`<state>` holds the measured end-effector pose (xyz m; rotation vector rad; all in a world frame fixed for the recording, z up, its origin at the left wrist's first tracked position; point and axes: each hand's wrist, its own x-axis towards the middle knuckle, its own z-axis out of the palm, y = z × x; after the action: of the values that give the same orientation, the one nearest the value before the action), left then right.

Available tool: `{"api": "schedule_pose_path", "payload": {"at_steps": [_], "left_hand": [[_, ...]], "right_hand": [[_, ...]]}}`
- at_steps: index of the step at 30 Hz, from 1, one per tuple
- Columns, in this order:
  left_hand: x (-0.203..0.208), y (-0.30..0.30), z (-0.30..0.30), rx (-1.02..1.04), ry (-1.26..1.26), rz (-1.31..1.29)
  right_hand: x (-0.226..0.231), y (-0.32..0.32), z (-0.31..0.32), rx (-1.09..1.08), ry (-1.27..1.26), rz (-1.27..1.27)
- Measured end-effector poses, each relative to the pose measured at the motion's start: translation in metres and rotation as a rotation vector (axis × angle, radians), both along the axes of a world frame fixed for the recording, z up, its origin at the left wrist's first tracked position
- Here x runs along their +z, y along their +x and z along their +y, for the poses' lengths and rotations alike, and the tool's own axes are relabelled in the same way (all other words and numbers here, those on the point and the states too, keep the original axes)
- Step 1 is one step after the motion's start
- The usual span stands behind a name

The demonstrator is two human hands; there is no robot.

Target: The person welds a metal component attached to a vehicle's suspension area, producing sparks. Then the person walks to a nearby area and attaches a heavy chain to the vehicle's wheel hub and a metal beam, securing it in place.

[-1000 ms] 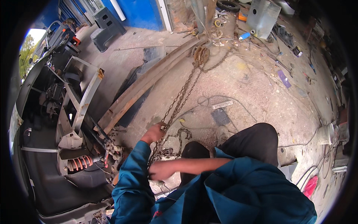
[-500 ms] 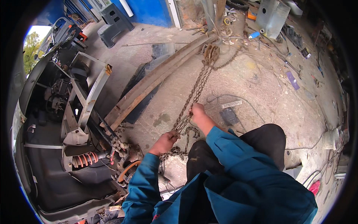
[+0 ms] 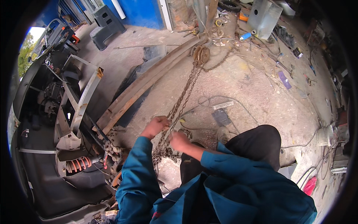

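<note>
Several strands of rusty chain (image 3: 190, 84) stretch toward me from a rusty chain hoist block (image 3: 201, 55) on the concrete floor. My left hand (image 3: 156, 127) is closed on the strands, its fingers at their left side. Lower and slightly to the right, my right hand (image 3: 179, 141) is closed on the chain too; its fingertips are a little blurred. Below both hands a loose heap of chain (image 3: 162, 152) lies by my knee. A further length of chain (image 3: 223, 59) trails from the block to the right.
Left stands a stripped vehicle body with a bare metal frame (image 3: 84, 99) and an orange coil spring (image 3: 79, 163). A long rusty beam (image 3: 149, 78) lies beyond my left hand. Farther off are a grey step stool (image 3: 106, 28) and a metal box (image 3: 264, 18). A thin cable (image 3: 242, 106) curves across the floor.
My right hand has pulled back toward me along the chain, below my left hand. The left hand has moved slightly forward. The whole view has shifted a little.
</note>
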<state>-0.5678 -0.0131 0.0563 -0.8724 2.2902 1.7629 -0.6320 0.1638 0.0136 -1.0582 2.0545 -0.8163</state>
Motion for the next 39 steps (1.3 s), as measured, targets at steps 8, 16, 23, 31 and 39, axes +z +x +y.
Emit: {"api": "schedule_pose_path", "payload": {"at_steps": [8,16,23,31,39], "left_hand": [[-0.022,-0.074,0.012,-0.2,-0.562,-0.308],[-0.045,-0.029,0.02,-0.2,0.071,-0.129],[-0.012,0.072,0.048,0.075,0.239,0.021],[0.032,0.092,0.094,0.078,0.19,0.091],[0.035,0.088,0.094,0.029,0.093,0.049]], "right_hand": [[0.067,0.035,0.038,0.255,-0.101,0.07],[0.09,0.093,0.063,0.932,-0.238,-0.207],[0.022,0.089,0.06,1.289,-0.088,-0.606],[-0.037,-0.131,-0.025,-0.717,-0.254,-1.501],[-0.024,-0.132,-0.054,-0.942,-0.199,-0.667]]}}
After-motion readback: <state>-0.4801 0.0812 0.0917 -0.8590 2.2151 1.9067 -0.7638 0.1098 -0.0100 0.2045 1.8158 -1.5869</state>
